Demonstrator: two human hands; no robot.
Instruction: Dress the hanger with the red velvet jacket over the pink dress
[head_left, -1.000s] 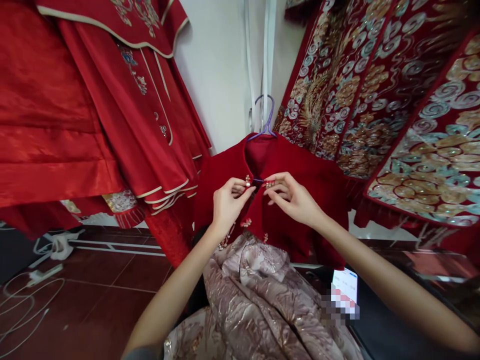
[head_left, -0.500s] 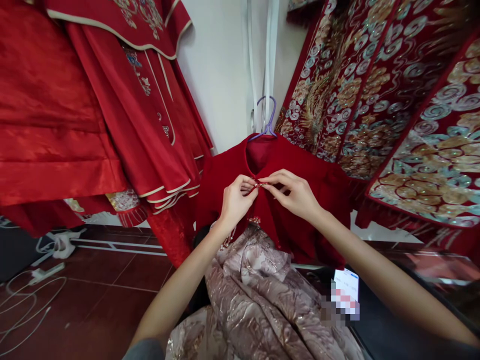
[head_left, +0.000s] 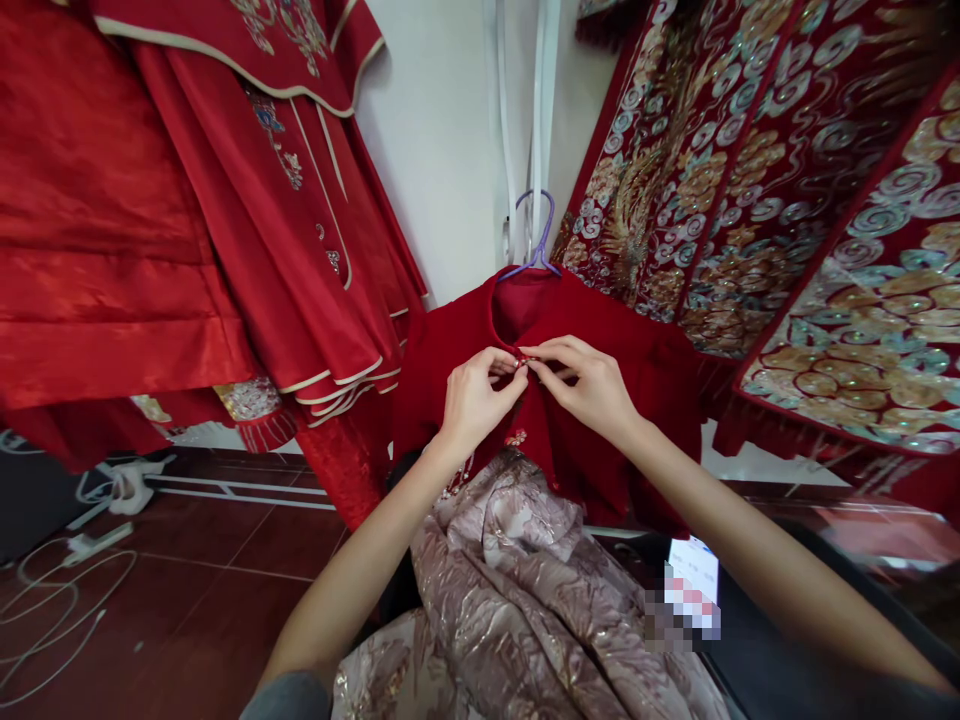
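A dark red jacket (head_left: pixel 600 385) with a round neckline hangs from a purple hanger (head_left: pixel 538 255) in front of me. Just below its neckline, my left hand (head_left: pixel 480 395) pinches a small shiny ornamental button (head_left: pixel 520 361) at the front edge. From the other side, my right hand (head_left: pixel 589 385) closes thumb and forefinger on the same fastening, its fingertips almost meeting the left ones. Fingers partly hide the button, so whether it is fastened cannot be seen. Lower on the front is a second gold ornament (head_left: pixel 516 438), above a mauve-gold brocade skirt (head_left: pixel 510 560).
Red garments with pale piping (head_left: pixel 277 250) hang at the left, and heavily embroidered panels (head_left: pixel 720 190) at the right. A lit phone (head_left: pixel 694 575) lies beside my right forearm. White cables (head_left: pixel 71 590) and a power strip (head_left: pixel 97 542) lie on the tiled floor.
Both hands have shifted very slightly up and right with the button, and their fingertips are closer together. Both still pinch the fastening.
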